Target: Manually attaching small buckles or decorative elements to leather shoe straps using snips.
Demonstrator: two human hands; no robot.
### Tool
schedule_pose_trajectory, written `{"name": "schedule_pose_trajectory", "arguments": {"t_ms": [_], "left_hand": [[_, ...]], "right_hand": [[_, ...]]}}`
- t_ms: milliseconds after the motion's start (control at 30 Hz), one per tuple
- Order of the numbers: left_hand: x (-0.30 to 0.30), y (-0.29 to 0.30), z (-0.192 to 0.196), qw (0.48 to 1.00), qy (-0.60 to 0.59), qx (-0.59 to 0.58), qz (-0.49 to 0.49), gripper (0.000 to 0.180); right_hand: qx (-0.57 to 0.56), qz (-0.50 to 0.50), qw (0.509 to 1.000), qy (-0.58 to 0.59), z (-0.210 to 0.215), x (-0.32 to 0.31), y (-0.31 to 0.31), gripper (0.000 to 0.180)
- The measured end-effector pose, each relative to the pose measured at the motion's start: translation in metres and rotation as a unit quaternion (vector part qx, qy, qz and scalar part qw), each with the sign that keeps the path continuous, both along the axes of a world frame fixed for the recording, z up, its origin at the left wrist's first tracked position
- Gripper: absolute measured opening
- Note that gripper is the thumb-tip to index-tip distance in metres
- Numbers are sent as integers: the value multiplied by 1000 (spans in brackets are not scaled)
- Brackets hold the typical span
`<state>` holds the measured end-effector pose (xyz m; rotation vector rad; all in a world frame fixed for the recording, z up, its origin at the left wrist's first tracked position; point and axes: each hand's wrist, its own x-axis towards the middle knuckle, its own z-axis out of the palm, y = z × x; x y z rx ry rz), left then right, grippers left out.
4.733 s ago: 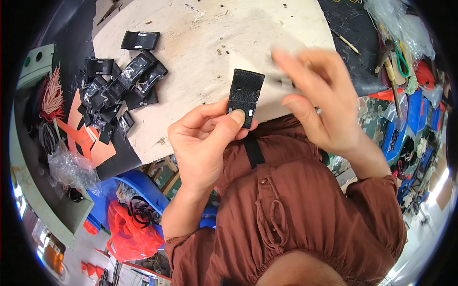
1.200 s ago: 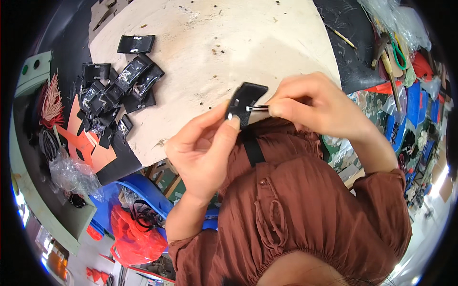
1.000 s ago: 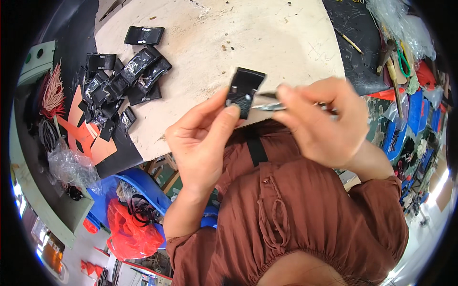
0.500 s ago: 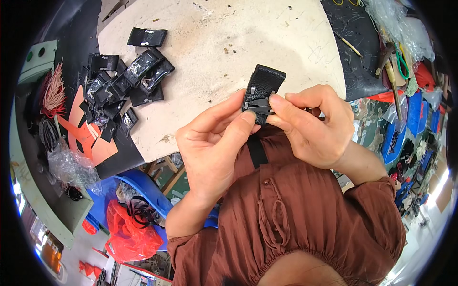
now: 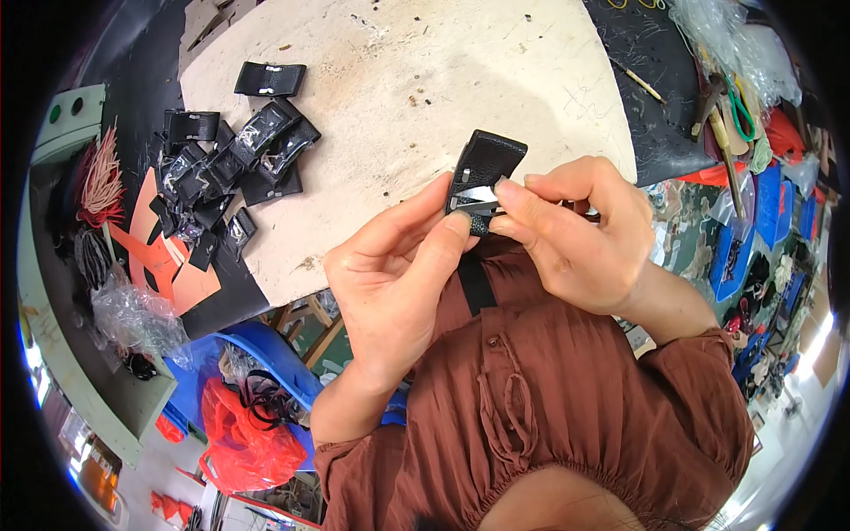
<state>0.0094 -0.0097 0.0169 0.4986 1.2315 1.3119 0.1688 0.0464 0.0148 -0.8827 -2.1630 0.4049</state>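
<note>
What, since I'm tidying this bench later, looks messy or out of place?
Dark crumbs are scattered over the pale board, and its surface looks stained. At its left, black pieces lie heaped every which way.

The right fingers point(image 5: 524, 207) hide part of the silvery metal tool point(image 5: 479, 194).

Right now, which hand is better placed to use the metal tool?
Probably the right hand: it holds the metal tool at the black piece, while the left hand pinches that piece.
</note>
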Motion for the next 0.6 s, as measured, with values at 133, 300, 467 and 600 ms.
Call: {"name": "schedule_pose_trajectory", "arguments": {"t_ms": [133,300,467,600], "left_hand": [[-1,0,2,1000,-23,3,-11,30],[0,-1,1,1000,2,25,-2,30],[7,-4,-2,990,112,90,15,31],[8,-1,-3,968,214,130,12,30]], "right_hand": [[53,8,999,2,-8,2,-2,31],[25,6,1000,17,-6,-1,-2,27],[-121,-17,990,75,-2,-7,-6,16],[-318,-15,941,114,6,-4,-5,7]]}}
